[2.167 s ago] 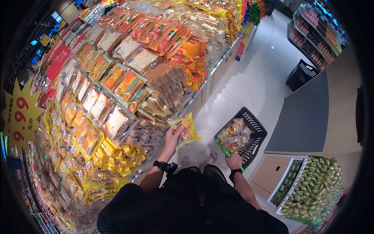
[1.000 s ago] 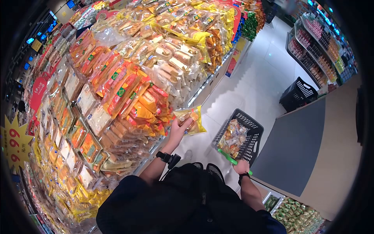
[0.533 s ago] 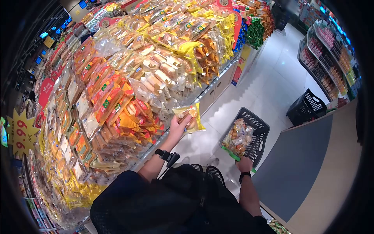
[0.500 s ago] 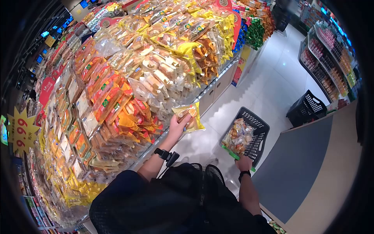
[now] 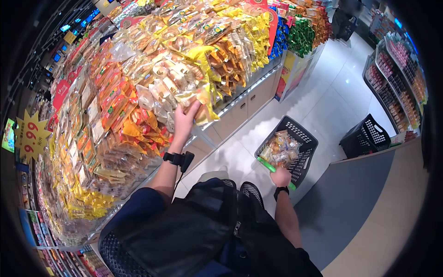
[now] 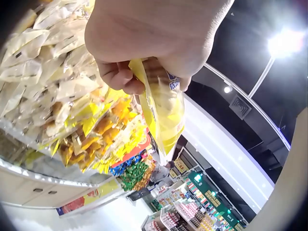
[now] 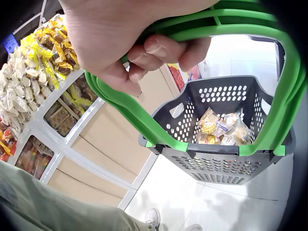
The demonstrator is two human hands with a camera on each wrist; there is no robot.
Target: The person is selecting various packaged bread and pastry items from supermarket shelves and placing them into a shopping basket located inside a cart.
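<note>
Head view: we saw left hand (image 5: 184, 121) pressing yellow packet (image 5: 204, 107) against heaped snack display (image 5: 138, 83); packet's long axis ran down-right from fingers.

Left wrist: fingers (image 6: 118, 77) curled, pinching packet's top; lower end hung free; label unreadable.

Right wrist: right hand (image 7: 130, 43) wrapped green handles (image 7: 159, 127); basket (image 7: 226, 144) hung below, well apart from packet.

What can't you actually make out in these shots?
Head view: print on the yellow plastic snack packet is too small, and the left hand covers part of it.
Left wrist view: the packet's top is hidden in the fist.
Right wrist view: the grey plastic basket contents are too small to identify.
</note>
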